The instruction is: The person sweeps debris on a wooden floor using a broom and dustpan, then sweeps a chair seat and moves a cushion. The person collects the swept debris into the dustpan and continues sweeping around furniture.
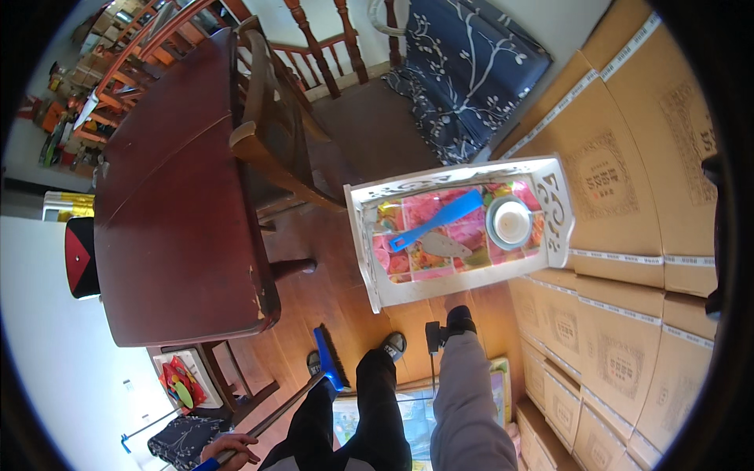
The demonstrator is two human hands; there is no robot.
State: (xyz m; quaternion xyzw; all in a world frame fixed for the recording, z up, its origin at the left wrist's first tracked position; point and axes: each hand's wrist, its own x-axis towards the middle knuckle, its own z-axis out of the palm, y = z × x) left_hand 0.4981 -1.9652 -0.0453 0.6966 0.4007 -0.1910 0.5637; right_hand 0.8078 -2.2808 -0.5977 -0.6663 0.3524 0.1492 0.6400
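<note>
My left hand [230, 450] is at the bottom left, wrapped around the handle of a broom [283, 404]. The broom's blue head [330, 359] with dark bristles is beside my slippered foot. My right arm, in a grey sleeve with a black wrist strap, reaches forward to the near edge of a white carved tray-like shelf [436, 294]. Only a little of my right hand [455, 302] shows at that edge; its fingers are hidden. On the shelf's colourful lining lie a blue flat-bladed tool [439, 219], a patterned piece of unclear kind [445, 245] and a round white container [511, 222].
A dark red wooden table [182, 224] and a wooden chair [265, 153] stand left. Stacked cardboard boxes [624, 329] line the right side. Ahead are a floral-patterned dark cloth [465, 65] and wooden railings [297, 41]. A framed panel [498, 382] lies by my legs.
</note>
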